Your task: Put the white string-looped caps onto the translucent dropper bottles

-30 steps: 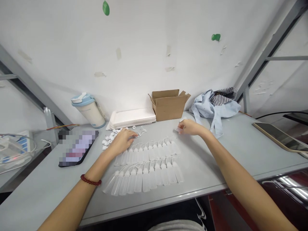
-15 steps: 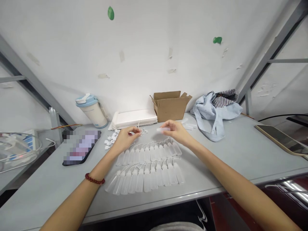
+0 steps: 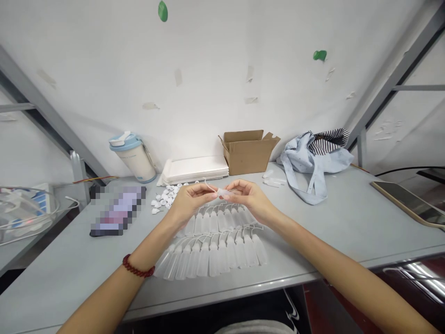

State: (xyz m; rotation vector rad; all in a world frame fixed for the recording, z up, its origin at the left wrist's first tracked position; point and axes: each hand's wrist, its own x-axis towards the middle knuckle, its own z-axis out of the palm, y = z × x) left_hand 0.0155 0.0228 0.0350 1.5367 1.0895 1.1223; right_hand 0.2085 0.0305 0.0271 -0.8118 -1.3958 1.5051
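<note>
My left hand (image 3: 187, 203) pinches a white cap with a thin curved stem (image 3: 208, 185). Between the fingertips of my right hand (image 3: 251, 198) is a small translucent plastic bottle (image 3: 225, 192), its end against the cap. Fingers hide how far the two are joined. Below both hands lies a back row of similar capped bottles (image 3: 215, 221), partly covered by my left hand. Closer to me is a front row of capped bottles (image 3: 217, 260), their thin stems curving sideways. A pile of white caps (image 3: 167, 195) lies beside my left hand, and loose translucent bottles (image 3: 274, 182) lie beyond my right.
At the back stand a stack of white flat pieces (image 3: 194, 169) and an open cardboard box (image 3: 248, 157). A tumbler (image 3: 134, 157) and a blurred phone (image 3: 120, 211) are on the left. A light blue cloth bag (image 3: 309, 162) and another phone (image 3: 410, 202) are on the right.
My hands have come together above the back row. The bottle in my right hand now meets the cap in my left. The view has shifted slightly.
</note>
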